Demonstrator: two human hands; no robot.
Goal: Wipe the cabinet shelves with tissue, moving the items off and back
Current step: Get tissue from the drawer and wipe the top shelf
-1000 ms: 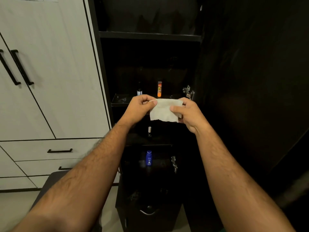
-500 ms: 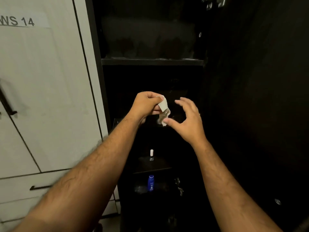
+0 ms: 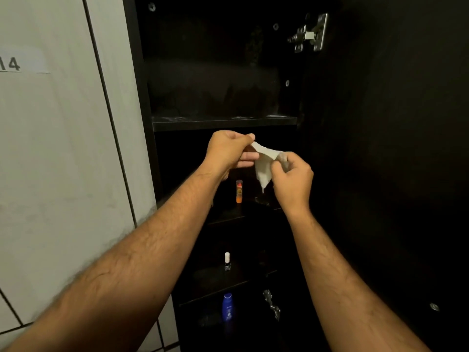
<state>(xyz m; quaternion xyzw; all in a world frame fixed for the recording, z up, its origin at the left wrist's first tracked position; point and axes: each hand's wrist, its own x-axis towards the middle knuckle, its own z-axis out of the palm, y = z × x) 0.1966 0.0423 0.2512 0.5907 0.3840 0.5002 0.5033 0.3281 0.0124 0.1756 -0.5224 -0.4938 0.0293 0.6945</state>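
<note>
Currently both hands hold the tissue (image 3: 264,161) just below the front edge of the upper shelf (image 3: 224,122): the left hand (image 3: 228,151) pinches its top corner and the right hand (image 3: 291,176) has its fingers curled round the other end, apparently to fold it into a pad for wiping. Below that shelf, the orange tube (image 3: 239,191), the white-capped bottle (image 3: 227,261) and the blue bottle (image 3: 227,306) stand on lower shelves, not yet moved off.

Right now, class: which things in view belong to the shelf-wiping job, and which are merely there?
Belonging to the job:
tissue, held by left hand and right hand
upper shelf
orange tube
white-capped bottle
blue bottle

Merely there:
door hinge
white cupboard door with its paper label
</note>
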